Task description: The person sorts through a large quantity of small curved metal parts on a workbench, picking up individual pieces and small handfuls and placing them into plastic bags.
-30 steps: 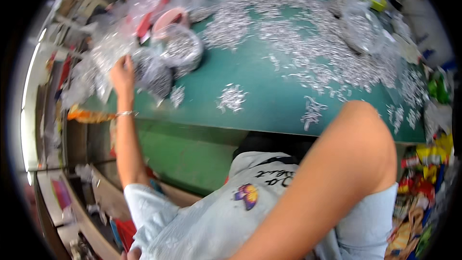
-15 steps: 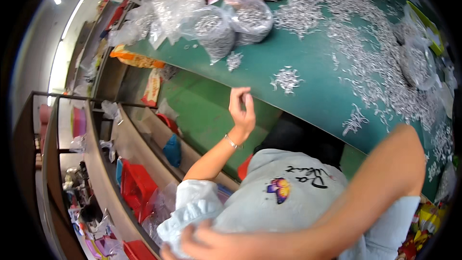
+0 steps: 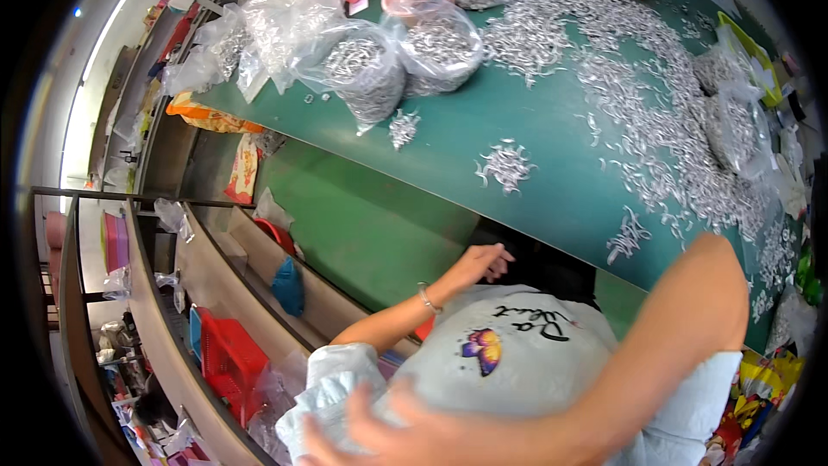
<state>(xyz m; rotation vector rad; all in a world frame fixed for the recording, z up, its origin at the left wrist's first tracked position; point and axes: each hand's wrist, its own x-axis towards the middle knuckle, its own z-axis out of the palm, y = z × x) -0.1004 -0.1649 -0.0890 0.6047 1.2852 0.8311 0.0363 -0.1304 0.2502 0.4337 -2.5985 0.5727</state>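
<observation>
- We see the left grip (image 3: 487,266) with its fingers curled inward in front of the dark trousers (image 3: 539,257), just short of the worktop's (image 3: 552,200) near edge; whether it encloses anything, we cannot tell.
- We see the right grip (image 3: 388,433) blurred, fingers spread wide over the pale blue sleeve (image 3: 338,371), below and to the left of the left grip.
- Our nearest pile (image 3: 507,166) lies on the worktop, a little beyond the left grip: small, shiny silver pieces, slim and curved, tangled loosely with a few sticking out around the rim.
- To the right of the left grip we find a looser pile (image 3: 628,236) of the same pieces, near the edge.
- Beyond and to the left of that grip sits a smaller, tighter pile (image 3: 403,129), right beside a clear bag (image 3: 369,82) bulging with grey-silver pieces.
- A second filled bag (image 3: 442,50) stands against the first, its plastic rumpled and its mouth open.
- Farther off, beyond the left grip and to its right, we see a broad spread (image 3: 642,121) of these pieces, dense in the middle, thinning into strays, glinting brightly against the green.
</observation>
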